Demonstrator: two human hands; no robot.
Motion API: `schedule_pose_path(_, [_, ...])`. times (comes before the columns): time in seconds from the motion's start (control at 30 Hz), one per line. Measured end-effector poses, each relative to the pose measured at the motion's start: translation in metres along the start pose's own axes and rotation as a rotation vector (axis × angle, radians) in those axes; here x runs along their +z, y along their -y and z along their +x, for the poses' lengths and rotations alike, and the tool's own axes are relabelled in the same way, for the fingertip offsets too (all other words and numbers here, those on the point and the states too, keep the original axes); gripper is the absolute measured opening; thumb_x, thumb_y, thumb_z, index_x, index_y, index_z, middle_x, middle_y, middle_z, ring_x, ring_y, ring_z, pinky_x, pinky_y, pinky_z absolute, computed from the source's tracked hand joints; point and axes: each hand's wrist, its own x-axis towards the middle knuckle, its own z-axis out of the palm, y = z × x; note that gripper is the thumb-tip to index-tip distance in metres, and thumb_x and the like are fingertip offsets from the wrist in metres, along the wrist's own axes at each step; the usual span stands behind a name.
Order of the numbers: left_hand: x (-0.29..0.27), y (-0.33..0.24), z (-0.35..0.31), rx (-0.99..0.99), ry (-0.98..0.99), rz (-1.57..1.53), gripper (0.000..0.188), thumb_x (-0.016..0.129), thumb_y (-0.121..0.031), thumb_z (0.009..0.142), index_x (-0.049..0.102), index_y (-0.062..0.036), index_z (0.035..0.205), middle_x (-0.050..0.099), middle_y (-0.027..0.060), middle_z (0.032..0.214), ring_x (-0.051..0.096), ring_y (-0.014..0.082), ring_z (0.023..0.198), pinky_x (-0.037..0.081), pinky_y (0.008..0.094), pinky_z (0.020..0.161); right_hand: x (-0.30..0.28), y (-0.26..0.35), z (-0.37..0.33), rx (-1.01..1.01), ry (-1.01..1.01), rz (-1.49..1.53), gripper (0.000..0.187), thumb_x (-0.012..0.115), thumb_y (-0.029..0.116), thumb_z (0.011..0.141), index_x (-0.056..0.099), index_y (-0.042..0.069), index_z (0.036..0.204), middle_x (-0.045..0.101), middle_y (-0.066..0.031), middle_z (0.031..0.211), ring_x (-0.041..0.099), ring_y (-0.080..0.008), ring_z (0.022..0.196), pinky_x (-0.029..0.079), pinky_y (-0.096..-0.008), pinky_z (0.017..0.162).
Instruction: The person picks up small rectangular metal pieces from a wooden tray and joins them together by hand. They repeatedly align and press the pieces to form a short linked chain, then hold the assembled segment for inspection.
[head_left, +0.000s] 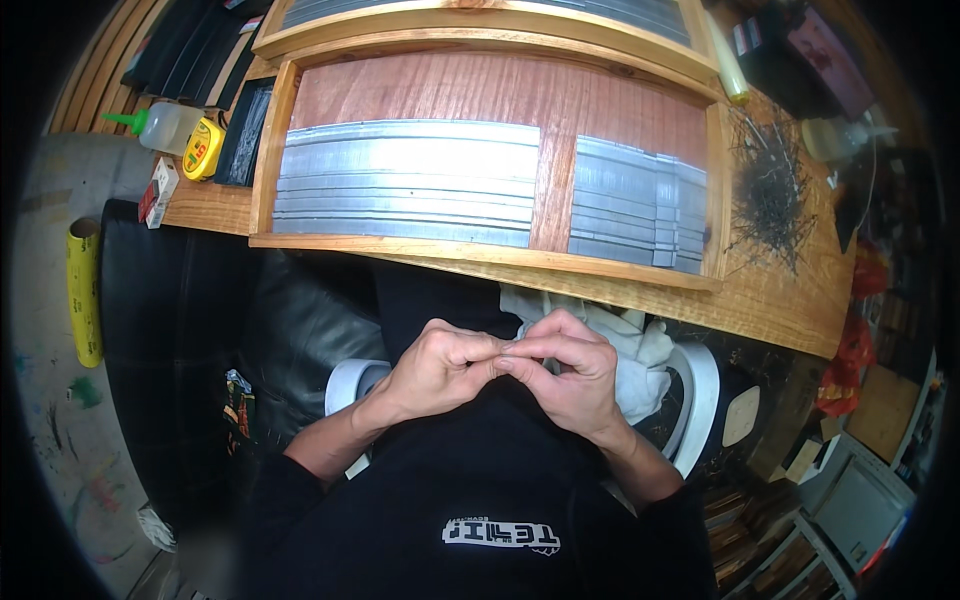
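Observation:
My left hand (pixel 440 368) and my right hand (pixel 570 370) meet fingertip to fingertip over my lap, thumbs and forefingers pinched together. Anything between the fingertips is too small or too hidden to make out. Beyond them, on the wooden table (pixel 800 310), rests a shallow wooden tray (pixel 420 65) with a reddish-brown base. Flat silvery metal strips (pixel 410 185) lie in its wider left part, and shorter strips (pixel 635 200) lie to the right of its wooden divider (pixel 554 195). Neither hand touches the tray.
Left of the tray are a yellow tape measure (pixel 203 148), a squeeze bottle (pixel 168 127) and a small red-and-white box (pixel 160 190). A heap of thin dark wires (pixel 772 190) lies to the right. A white cloth (pixel 640 350) hangs behind my right hand.

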Motion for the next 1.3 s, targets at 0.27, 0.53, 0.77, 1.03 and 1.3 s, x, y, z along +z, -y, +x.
schedule_pose_path(0.27, [0.000, 0.000, 0.001, -0.007, 0.002, -0.021, 0.019, 0.074, -0.001, 0.092, 0.076, 0.0041, 0.110, 0.077, 0.0202, 0.088, 0.078, 0.0291, 0.077, 0.059, 0.0309, 0.066, -0.002, -0.001, 0.001, -0.011, -0.001, -0.006, 0.019, 0.089, -0.001, 0.077, 0.080, 0.002, 0.093, 0.068, -0.0056, 0.085, 0.066, -0.0131, 0.075, 0.052, -0.0244, 0.065])
schedule_pose_path(0.53, [0.002, -0.001, 0.002, -0.022, -0.003, -0.028, 0.015, 0.076, -0.007, 0.094, 0.077, 0.0028, 0.105, 0.073, 0.0191, 0.079, 0.073, 0.0258, 0.065, 0.053, 0.0313, 0.057, -0.005, 0.002, 0.003, -0.018, 0.033, -0.060, 0.016, 0.086, 0.000, 0.080, 0.080, 0.001, 0.094, 0.068, -0.0053, 0.084, 0.065, -0.0133, 0.073, 0.051, -0.0251, 0.064])
schedule_pose_path(0.77, [0.002, 0.000, 0.001, -0.051, 0.001, -0.035, 0.015, 0.077, -0.009, 0.094, 0.078, 0.0002, 0.105, 0.075, 0.0176, 0.081, 0.075, 0.0238, 0.068, 0.054, 0.0301, 0.059, -0.005, 0.003, 0.003, -0.030, 0.030, -0.070, 0.015, 0.086, 0.001, 0.081, 0.080, 0.001, 0.094, 0.067, -0.0058, 0.083, 0.065, -0.0142, 0.072, 0.051, -0.0255, 0.063])
schedule_pose_path(1.03, [0.015, -0.007, 0.008, 0.052, -0.150, -0.044, 0.023, 0.077, -0.001, 0.091, 0.076, 0.0036, 0.114, 0.079, 0.0186, 0.098, 0.079, 0.0237, 0.085, 0.061, 0.0290, 0.074, -0.030, 0.031, 0.003, -0.022, -0.084, -0.192, 0.015, 0.085, -0.001, 0.079, 0.079, 0.001, 0.093, 0.067, -0.0062, 0.082, 0.064, -0.0155, 0.072, 0.050, -0.0268, 0.062])
schedule_pose_path(1.3, [0.020, -0.010, 0.029, 0.203, -0.168, -0.043, 0.030, 0.075, 0.003, 0.091, 0.073, 0.0032, 0.122, 0.079, 0.0173, 0.107, 0.079, 0.0229, 0.091, 0.063, 0.0292, 0.082, -0.156, 0.107, 0.027, -0.359, -0.506, -1.020, 0.015, 0.083, -0.001, 0.081, 0.078, 0.000, 0.095, 0.066, -0.0070, 0.085, 0.063, -0.0169, 0.076, 0.050, -0.0300, 0.063])
